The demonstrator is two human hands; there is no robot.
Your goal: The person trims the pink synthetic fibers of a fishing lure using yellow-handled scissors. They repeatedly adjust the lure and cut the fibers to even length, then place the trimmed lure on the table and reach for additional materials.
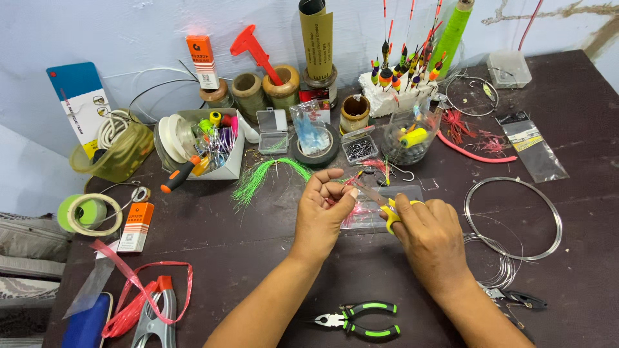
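Dark brown and crowded, the table (pixel 567 116) runs up against a pale blue wall, with spools of thread, a red caliper (pixel 256 50), a foam block stuck full of bright floats (pixel 398 82) and a box of small tackle lined along the back. At the middle, my left hand (pixel 325 206) is pinched shut on a little tuft of pink fibres (pixel 353 183), thumb and fingertips holding it just above a clear plastic packet (pixel 387 205) lying flat on the table. My right hand (pixel 429 232) is closed round yellow-handled scissors (pixel 389 211), whose blades point toward the tuft and sit just beside my left fingertips. I judge this to be the trimming step on a small lure dressing; the cut seems to call for a steady pinch and the blades kept clear of my fingers. A bundle of green fibres (pixel 261 175) fans out just behind my left hand. Loops of steel wire (pixel 512 218) lie to my right, green-handled pliers (pixel 358 320) near my forearms, and a roll of tape (pixel 89 214) sits far left.
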